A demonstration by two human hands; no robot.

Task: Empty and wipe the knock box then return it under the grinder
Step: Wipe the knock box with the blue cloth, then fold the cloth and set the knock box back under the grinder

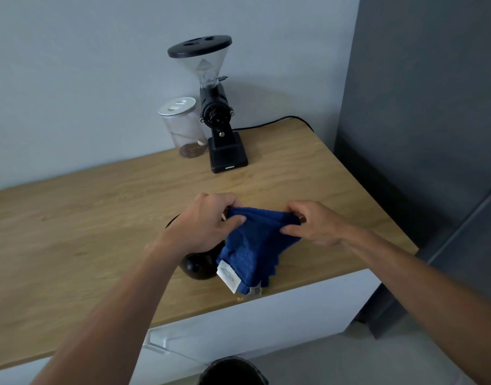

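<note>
Being stretched between both hands, a blue cloth (255, 240) is being held just above the counter (85, 218). The fingers (233, 219) of the left hand (205, 223) are being pinched together on its upper left edge, and those of the right hand (313, 223) are being clamped on its upper right edge, so that the rest is hanging down below the fingers with a white label (229, 276) showing at the bottom.

A dark round vessel, judged to be the knock box (199, 266), is standing on the counter directly beneath the left fingers and is being partly hidden by that hand and by the cloth; whether it is being touched by the cloth cannot be told. Its inside is not being shown, so the emptying cannot be confirmed, though it is judged likely done, since the cloth is being readied.

The wiping is judged to be only now being prepared. The grinder (219, 118) is standing well beyond the fingers, near the wall, beside a clear jar (183, 129). Nothing is sitting below its spout, so the return of the box is being left undone.
</note>
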